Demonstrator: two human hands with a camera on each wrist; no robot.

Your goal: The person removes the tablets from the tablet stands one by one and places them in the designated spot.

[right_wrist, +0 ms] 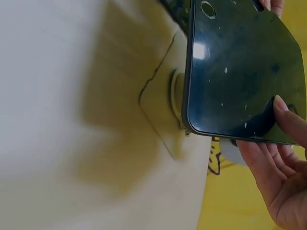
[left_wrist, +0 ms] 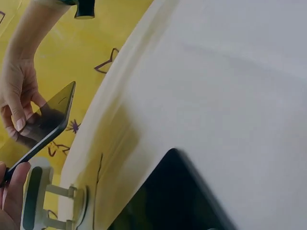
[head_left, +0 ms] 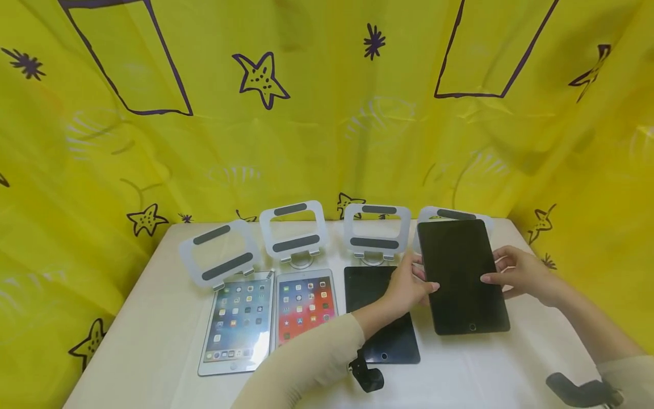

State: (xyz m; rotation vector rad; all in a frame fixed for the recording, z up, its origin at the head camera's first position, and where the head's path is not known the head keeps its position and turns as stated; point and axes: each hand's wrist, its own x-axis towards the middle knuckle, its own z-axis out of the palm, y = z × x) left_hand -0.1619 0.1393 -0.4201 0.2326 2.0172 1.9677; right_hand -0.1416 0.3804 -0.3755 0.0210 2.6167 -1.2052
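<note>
Both hands hold a black tablet raised above the right part of the table, its dark screen and home button facing the head camera. My left hand grips its left edge, thumb on the front. On the opposite edge, my right hand pinches it, the thumb over the screen and fingers behind, as the right wrist view shows with the tablet and hand. Close behind the tablet stands a white tablet stand, mostly hidden by it. A second black tablet lies flat beneath my left forearm.
Three more white stands with dark pads, a left one, a middle one and another, line the table's back. Two lit tablets, one blue-screened and one red-screened, lie before them. A yellow curtain hangs behind.
</note>
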